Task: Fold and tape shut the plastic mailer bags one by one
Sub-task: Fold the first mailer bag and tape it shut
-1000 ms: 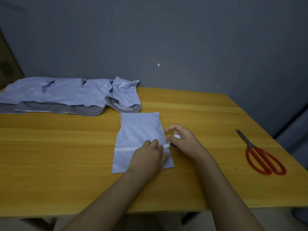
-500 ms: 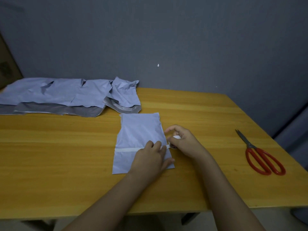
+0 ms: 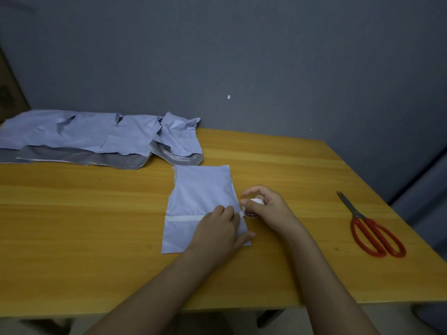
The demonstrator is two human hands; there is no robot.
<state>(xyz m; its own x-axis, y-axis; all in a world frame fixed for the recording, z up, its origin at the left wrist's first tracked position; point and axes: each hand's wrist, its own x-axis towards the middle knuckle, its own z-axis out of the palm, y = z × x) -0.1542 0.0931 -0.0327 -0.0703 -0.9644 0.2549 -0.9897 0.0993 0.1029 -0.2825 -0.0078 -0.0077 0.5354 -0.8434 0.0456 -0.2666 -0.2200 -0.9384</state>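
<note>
Left hand (image 3: pixel 217 228): flat, has slid rightward along the white tape strip (image 3: pixel 183 218), pinning the folded pale-blue plastic mailer (image 3: pixel 200 189).
Right hand (image 3: pixel 266 209): still curled around the small white tape roll (image 3: pixel 252 207) just off the mailer's edge.
Meaning: strip nearly laid; tearing it off likely comes next.

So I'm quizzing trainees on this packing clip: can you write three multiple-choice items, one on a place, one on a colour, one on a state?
1. Where do the scissors lie?
A. right of the hands
B. on the mailer pile
C. under the bag

2. What colour are the scissor handles?
A. blue
B. red
C. black

3. What is the right hand doing?
A. resting empty
B. cutting
C. holding a tape roll

A: the red-handled metal scissors lie on the wooden table, right of both hands.
B: the loops are red.
C: the right hand grips the small white tape roll beside the folded pale-blue plastic mailer bag.
</note>
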